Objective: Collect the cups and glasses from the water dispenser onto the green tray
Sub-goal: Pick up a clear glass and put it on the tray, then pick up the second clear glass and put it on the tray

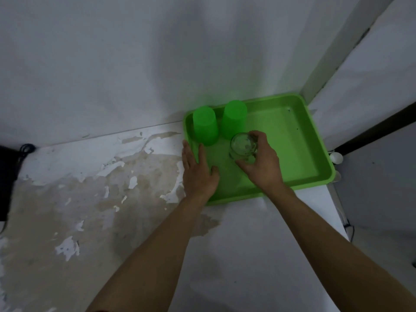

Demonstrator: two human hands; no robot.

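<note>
Left hand (198,170) flat, fingers spread; right hand (262,164) fingers around one glass (243,147); two green cups (205,124) upside-down on tray (292,136)

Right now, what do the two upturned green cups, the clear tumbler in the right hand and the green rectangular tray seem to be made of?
The two upturned green cups: probably plastic, opaque to slightly translucent, with a matte, even colour. The clear tumbler in the right hand: likely glass, transparent with bright reflections, though clear plastic is possible. The green rectangular tray: apparently moulded plastic, smooth with a soft sheen and rounded rim.
</note>
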